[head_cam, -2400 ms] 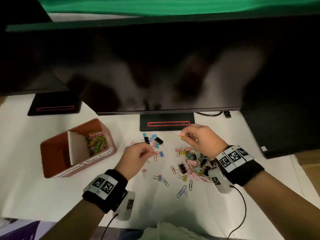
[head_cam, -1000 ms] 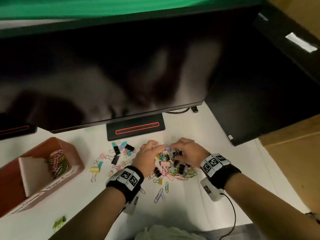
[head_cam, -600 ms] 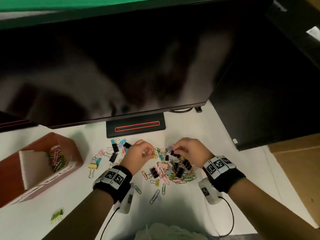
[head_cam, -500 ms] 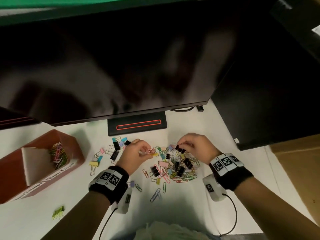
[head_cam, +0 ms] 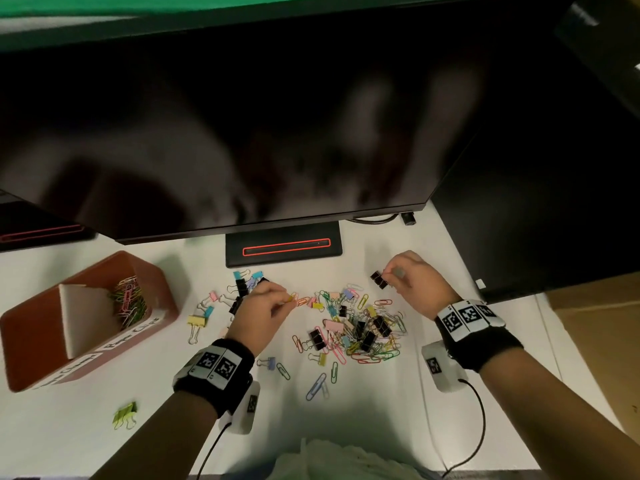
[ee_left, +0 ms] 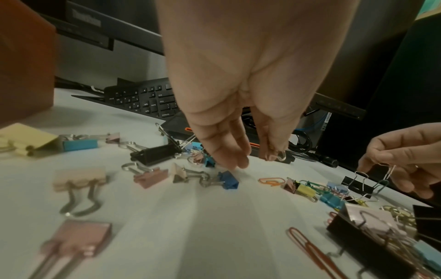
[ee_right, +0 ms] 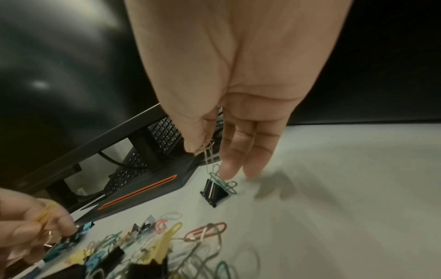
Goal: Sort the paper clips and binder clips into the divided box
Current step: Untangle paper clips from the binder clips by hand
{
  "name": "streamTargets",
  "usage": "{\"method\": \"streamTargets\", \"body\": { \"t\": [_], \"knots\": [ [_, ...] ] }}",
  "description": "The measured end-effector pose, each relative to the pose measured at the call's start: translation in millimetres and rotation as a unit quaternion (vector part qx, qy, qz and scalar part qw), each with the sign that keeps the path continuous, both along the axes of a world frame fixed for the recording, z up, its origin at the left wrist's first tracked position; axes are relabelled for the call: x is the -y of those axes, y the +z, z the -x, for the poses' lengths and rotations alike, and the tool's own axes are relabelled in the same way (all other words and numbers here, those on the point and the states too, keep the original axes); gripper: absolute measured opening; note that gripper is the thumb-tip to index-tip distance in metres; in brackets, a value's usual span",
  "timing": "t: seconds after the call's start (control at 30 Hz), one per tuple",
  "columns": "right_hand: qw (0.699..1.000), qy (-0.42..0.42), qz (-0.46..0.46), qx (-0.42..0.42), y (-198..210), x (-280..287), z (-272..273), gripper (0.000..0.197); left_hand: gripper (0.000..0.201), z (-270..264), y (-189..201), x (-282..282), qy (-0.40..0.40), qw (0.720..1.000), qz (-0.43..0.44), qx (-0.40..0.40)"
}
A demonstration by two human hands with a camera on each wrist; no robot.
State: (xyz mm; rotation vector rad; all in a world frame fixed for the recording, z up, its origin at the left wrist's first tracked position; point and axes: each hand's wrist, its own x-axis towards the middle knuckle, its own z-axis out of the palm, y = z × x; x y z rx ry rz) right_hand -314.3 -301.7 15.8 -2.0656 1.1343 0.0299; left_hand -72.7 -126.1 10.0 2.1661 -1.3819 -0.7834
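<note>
A brown divided box [head_cam: 162,289] stands at the left, with coloured paper clips [head_cam: 129,299] in its far compartment. A mixed pile of clips [head_cam: 356,329] lies on the white table between my hands. My left hand [head_cam: 285,301] pinches a yellow paper clip [ee_right: 45,213] at the pile's left edge. My right hand [head_cam: 389,271] is raised beyond the pile's right side and pinches a silver paper clip [ee_right: 208,151]. A green paper clip [ee_right: 222,181] and a black binder clip [head_cam: 379,279] hang linked below it, just above the table.
A large dark monitor overhangs the far side; its stand base [head_cam: 284,249] sits just behind the clips. Loose binder clips [head_cam: 242,289] lie left of my left hand, and a green binder clip [head_cam: 124,414] lies near the front edge. A black case [head_cam: 536,237] stands at the right.
My right hand has lifted away from the pile to the far right with the black binder clip dangling from linked clips. My left hand has stayed at the pile's left edge, pinching a clip.
</note>
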Motion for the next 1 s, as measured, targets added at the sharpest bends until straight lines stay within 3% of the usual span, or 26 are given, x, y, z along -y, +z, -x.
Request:
{"method": "streamTargets", "body": {
  "t": [0.17, 0.27, 0.37, 0.47, 0.63, 0.7, 0.87, 1.0],
  "knots": [
    [0.998, -0.037, 0.007, 0.055, 5.1, -2.8, -1.0, 0.006, 0.023, -3.3, 5.3, -1.1, 0.019, 1.000, -0.002, 0.009],
    [0.995, -0.013, -0.035, 0.090, 8.3, -9.1, -10.0, 0.015, 0.019, -5.4, 9.6, -3.7, 0.021, 1.000, -0.017, -0.004],
    [0.996, 0.068, -0.026, 0.049, 5.3, -14.0, -23.9, 0.024, 0.017, -8.2, 11.6, -5.5, 0.010, 1.000, -0.014, 0.023],
    [0.988, 0.147, -0.002, -0.049, -0.9, -14.6, -33.9, 0.034, 0.017, -9.9, 11.8, -4.1, 0.003, 0.999, -0.006, 0.048],
    [0.979, 0.174, 0.009, -0.105, -6.3, -15.6, -38.8, 0.052, 0.025, -8.9, 12.7, 8.7, 0.002, 0.998, -0.052, 0.042],
    [0.979, 0.177, 0.010, -0.100, -7.9, -17.9, -42.0, 0.050, 0.035, -7.7, 9.0, 16.2, -0.022, 0.996, -0.076, 0.041],
    [0.982, 0.168, -0.005, -0.090, -12.5, -18.5, -47.2, 0.024, 0.020, 4.4, 1.1, 39.4, -0.076, 0.992, -0.084, 0.064],
    [0.985, 0.145, -0.028, -0.093, -9.5, -19.3, -48.8, 0.020, 0.020, 12.5, -3.2, 55.4, -0.075, 0.994, -0.060, 0.050]
  ]
}}
